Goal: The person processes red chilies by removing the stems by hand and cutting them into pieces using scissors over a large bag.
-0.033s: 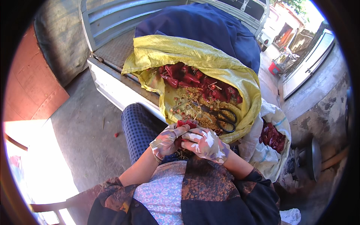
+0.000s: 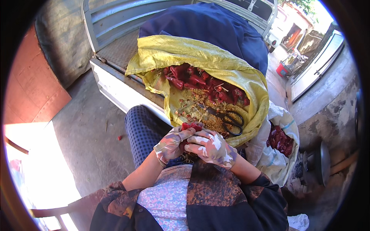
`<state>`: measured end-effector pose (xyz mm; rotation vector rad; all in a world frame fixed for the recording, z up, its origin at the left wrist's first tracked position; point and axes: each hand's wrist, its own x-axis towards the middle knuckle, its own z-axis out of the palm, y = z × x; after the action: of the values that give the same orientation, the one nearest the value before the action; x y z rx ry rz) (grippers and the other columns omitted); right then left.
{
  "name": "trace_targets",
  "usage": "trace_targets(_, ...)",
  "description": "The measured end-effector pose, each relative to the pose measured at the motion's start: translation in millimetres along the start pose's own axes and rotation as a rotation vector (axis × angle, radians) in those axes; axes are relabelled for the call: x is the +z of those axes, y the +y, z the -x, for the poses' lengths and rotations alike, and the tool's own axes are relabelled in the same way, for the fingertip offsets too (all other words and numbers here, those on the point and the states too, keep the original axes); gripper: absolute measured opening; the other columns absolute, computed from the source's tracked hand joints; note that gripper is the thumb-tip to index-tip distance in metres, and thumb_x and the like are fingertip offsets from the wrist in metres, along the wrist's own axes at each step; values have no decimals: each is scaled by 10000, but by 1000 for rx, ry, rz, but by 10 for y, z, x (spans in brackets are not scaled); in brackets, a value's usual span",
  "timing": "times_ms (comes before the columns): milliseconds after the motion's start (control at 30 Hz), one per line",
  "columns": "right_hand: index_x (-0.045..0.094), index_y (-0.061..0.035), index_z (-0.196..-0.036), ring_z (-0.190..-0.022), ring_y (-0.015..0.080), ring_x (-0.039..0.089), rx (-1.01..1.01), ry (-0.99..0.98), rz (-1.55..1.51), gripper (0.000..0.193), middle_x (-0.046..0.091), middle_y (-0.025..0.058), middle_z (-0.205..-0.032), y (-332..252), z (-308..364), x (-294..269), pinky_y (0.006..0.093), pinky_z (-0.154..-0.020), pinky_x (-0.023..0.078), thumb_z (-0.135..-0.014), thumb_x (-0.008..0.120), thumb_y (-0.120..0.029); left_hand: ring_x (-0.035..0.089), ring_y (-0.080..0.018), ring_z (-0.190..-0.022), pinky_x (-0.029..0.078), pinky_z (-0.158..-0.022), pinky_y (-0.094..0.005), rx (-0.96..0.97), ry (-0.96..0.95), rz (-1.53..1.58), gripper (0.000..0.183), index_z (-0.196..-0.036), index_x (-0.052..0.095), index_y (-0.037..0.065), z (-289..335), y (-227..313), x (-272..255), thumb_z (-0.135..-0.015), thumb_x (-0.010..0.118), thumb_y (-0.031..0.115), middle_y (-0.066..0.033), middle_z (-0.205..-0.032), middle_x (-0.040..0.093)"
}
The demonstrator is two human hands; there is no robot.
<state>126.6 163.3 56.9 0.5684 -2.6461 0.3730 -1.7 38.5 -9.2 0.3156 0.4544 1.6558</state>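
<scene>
Both of my hands wear camouflage-patterned gloves and meet in front of my lap. My left hand (image 2: 169,143) and my right hand (image 2: 212,148) are closed round a red dried pepper (image 2: 191,126), whose top shows above the fingers; the rest of it is mostly covered. Just beyond them lies the open mouth of a yellow woven sack (image 2: 181,48). Inside are red dried peppers (image 2: 196,80), loose yellow seeds (image 2: 216,122) with bits of stem, and black-handled scissors (image 2: 234,124). The scissors lie nearest my right hand, not touched by it.
The sack rests on a white truck bed (image 2: 119,90), with dark blue cloth (image 2: 208,25) behind. At my right stands a white sack (image 2: 275,163) holding dark red pepper pieces (image 2: 280,141). A red bucket (image 2: 283,69) stands farther off by a wall. My checked trouser leg (image 2: 144,134) is left of the sack.
</scene>
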Motion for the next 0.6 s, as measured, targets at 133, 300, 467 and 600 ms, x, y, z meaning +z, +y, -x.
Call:
trace_targets(133,647,-82,-914,-850,263,624,293,186,-191,232,648,86,-925,-82,-62,-93,368,-751,487,-685,656,-48,582,-271,-1091,463,-965,-406,92,67,45,351,-1230,500,-32,45,-56,-48,-883,523,22,-163,-1183,589)
trace_targets(300,646,-5,-892,-830,202,620,707,382,-560,116,642,100,-883,-9,-64,80,311,-707,482,-790,677,-50,590,-260,-1062,459,-953,-403,159,67,-105,373,-1199,530,-45,63,-107,-78,-826,521,-39,-129,-1149,610)
trace_targets(467,624,6,-976,-836,153,612,818,325,-952,139,625,72,-921,-28,-114,6,260,-703,485,-839,605,-6,597,-229,-1027,468,-934,-381,200,99,-266,337,-1156,569,-14,75,-122,-53,-826,607,47,-94,-1093,630)
trace_targets(600,614,-33,-987,-784,198,620,558,146,-438,187,615,82,-902,41,-48,47,273,-638,493,-808,580,7,624,-200,-914,509,-838,-340,210,80,-383,290,-1098,586,-9,98,-93,13,-830,638,90,-88,-1037,639)
